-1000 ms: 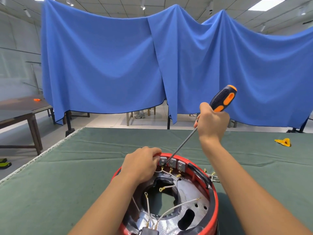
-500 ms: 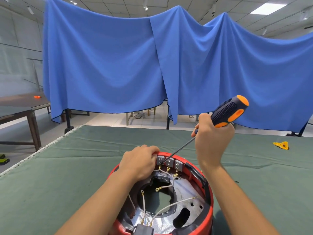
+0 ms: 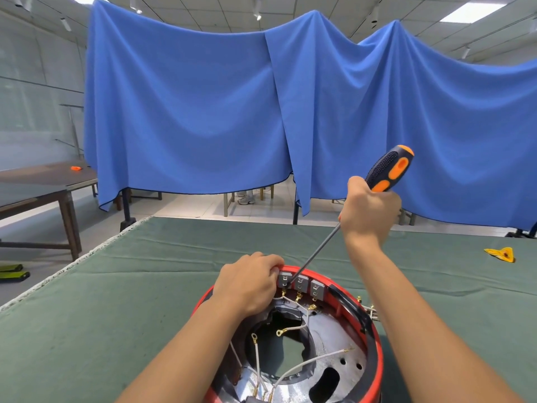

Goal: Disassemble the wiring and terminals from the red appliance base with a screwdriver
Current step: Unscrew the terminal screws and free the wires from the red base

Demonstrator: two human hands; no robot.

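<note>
Working the far-left terminal (image 3: 284, 279): right hand (image 3: 368, 212) gripping screwdriver (image 3: 389, 168), tip seated there; left hand (image 3: 250, 285) clutching base (image 3: 374, 341) rim, near table (image 3: 87, 315) edge. Next: steady downward pressure, then turn.

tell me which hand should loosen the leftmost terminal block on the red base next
Right. The right hand grips the screwdriver, whose tip already sits at the leftmost terminal block. The left hand is busy steadying the red base at its rim.

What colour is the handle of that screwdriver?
The screwdriver handle is black with orange patches and an orange end cap, seen clearly in the head view.
</note>
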